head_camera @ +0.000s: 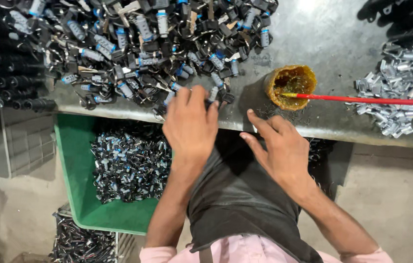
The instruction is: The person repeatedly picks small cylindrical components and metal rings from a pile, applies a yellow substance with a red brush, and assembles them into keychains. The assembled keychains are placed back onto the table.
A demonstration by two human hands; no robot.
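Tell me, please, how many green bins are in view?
1. The green bin sits below the table edge, left of the left hand, filled with small dark parts. Others may be hidden.

A small amber-filled pot (290,86) stands on the grey worktop (333,34), a red stick (362,100) resting in it. Silver metal clips (406,90) lie heaped at right. Below the worktop edge, a green bin (75,165) holds small dark parts (128,163).

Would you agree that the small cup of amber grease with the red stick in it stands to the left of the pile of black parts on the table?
Not quite: in the head view the grease cup with its red stick stands to the right of the black parts.
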